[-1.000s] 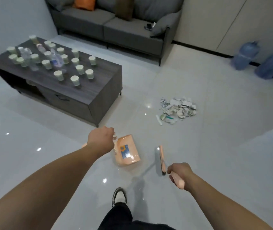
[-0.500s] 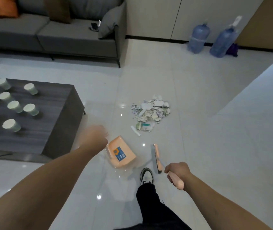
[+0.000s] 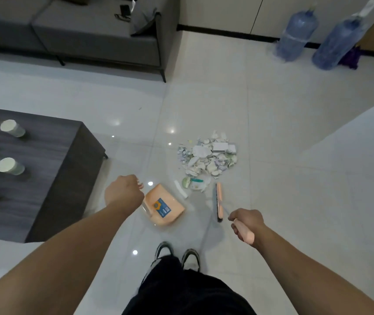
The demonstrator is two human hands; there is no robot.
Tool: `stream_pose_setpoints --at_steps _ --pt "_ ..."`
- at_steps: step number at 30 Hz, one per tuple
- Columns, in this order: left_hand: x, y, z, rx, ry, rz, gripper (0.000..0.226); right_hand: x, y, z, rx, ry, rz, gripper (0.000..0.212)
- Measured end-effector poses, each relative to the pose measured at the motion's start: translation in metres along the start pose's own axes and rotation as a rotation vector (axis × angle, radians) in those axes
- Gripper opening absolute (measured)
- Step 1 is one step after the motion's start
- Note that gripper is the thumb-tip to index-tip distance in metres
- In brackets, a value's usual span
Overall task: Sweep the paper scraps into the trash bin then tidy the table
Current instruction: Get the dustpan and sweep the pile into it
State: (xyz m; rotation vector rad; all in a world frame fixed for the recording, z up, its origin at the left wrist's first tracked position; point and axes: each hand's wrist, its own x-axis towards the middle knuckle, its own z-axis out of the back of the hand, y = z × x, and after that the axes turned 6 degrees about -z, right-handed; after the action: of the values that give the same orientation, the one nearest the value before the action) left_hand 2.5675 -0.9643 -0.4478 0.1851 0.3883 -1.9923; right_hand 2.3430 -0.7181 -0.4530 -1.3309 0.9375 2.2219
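Observation:
A pile of torn paper scraps (image 3: 207, 159) lies on the glossy tiled floor ahead of me. My left hand (image 3: 123, 193) grips the handle of an orange dustpan (image 3: 164, 206), whose pan hangs just above the floor left of the pile's near edge. My right hand (image 3: 246, 221) grips the peach handle of a broom, and the broom head (image 3: 218, 201) stands on the floor close to the nearest scraps. No trash bin is in view.
A dark wooden coffee table (image 3: 52, 169) with several paper cups (image 3: 10, 165) stands at the left. A grey sofa (image 3: 95, 30) is behind it. Two blue water jugs (image 3: 297, 37) stand by the far wall. My shoes (image 3: 177, 253) are just below the dustpan.
I have walked closer to the scrap pile and turned right, so the table slid left. Dustpan and broom came forward with my hands and now sit near the pile's edge.

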Motion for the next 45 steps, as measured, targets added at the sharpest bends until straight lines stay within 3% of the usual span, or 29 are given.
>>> stream_pose_setpoints --at_steps 8,14,30,35,38,45 --pt "0.077 -0.03 0.008 -0.033 0.075 -0.027 0.028 0.05 0.074 0.004 0.054 -0.112 0.03 0.018" --pt "0.111 -0.06 0.016 -0.047 0.083 -0.005 0.013 0.081 0.12 0.01 0.085 -0.125 0.047 0.024" --pt "0.171 -0.211 0.0 -0.03 0.028 0.271 0.019 0.205 0.289 0.105 -0.224 -0.011 0.101 0.028" --pt "0.187 -0.243 -0.02 -0.067 -0.001 0.318 0.013 0.238 0.328 0.112 -0.287 0.027 0.1 0.032" --pt "0.191 -0.26 -0.033 -0.106 -0.019 0.349 0.008 0.256 0.347 0.111 -0.353 0.019 0.117 0.022" --pt "0.206 -0.258 -0.041 -0.056 -0.048 0.398 0.004 0.302 0.379 0.095 -0.449 0.121 0.107 0.018"
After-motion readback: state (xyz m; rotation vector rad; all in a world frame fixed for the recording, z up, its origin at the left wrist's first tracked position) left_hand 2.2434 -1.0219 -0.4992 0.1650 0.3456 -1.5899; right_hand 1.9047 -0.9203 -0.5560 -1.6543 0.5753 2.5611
